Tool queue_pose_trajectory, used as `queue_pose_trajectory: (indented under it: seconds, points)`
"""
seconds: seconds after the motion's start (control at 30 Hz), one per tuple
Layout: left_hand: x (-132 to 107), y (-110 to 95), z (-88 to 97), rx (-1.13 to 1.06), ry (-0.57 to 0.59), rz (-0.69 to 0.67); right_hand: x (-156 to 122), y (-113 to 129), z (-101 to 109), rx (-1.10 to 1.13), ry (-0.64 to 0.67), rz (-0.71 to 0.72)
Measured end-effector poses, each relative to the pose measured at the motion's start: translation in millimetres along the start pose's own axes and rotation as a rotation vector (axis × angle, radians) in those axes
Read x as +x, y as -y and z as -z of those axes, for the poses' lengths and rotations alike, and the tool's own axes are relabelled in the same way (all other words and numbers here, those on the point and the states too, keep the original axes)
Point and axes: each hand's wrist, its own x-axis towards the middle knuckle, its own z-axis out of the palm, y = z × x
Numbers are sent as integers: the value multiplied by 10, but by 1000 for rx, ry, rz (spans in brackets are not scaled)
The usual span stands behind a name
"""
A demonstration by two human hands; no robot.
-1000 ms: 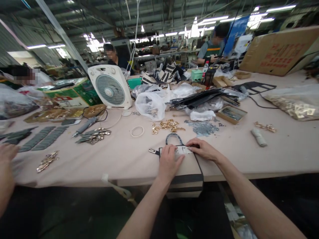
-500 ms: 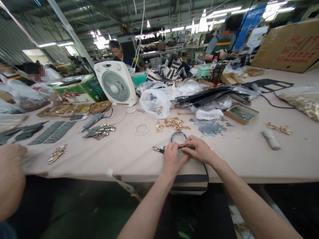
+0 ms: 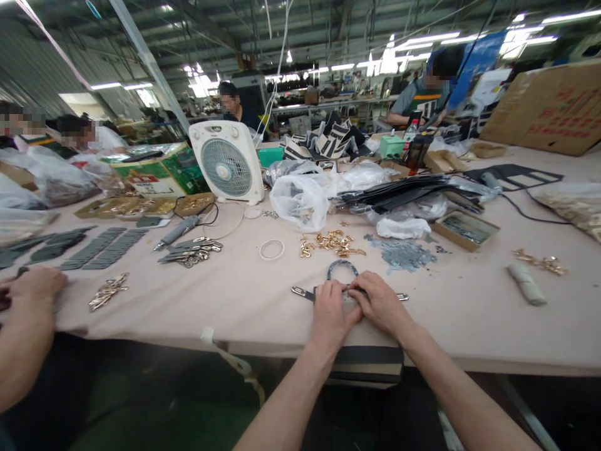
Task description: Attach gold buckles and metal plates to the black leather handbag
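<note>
Drawn together now, left hand (image 3: pixel 331 313) and right hand (image 3: pixel 382 305), grips closed, pin the dark metal-tipped strap (image 3: pixel 305 293) steady on the beige black-trimmed bag (image 3: pixel 370 360).

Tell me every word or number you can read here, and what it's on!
Big brown cardboard sheet: red printed characters, too blurred to read.
Green and white cardboard box: red label, too small to read.
White square plastic fan: any marking too small to read.
Beige flat piece with black trim under the left hand and right hand: no writing shows.
Nothing can be quoted.
</note>
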Motion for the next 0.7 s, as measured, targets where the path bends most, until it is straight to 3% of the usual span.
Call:
queue_pose_trajectory:
  seconds: [0.2,0.37,0.47,0.57,0.7]
  points:
    - [15,10,-15,-16,2,-6,37,-5,-75,41,-25,-68]
    - [13,-23,16,-49,-20,-5,21,-53,127,302,-13,-185]
    - [1,-43,36,-47,-16,-11,-151,-204,344,423,-225,-348]
    - [-10,-51,42,-37,-20,-11,-443,-404,480,402,-467,-452]
    - [-25,-63,43,-15,-21,-23,-804,-501,468,373,-495,-485]
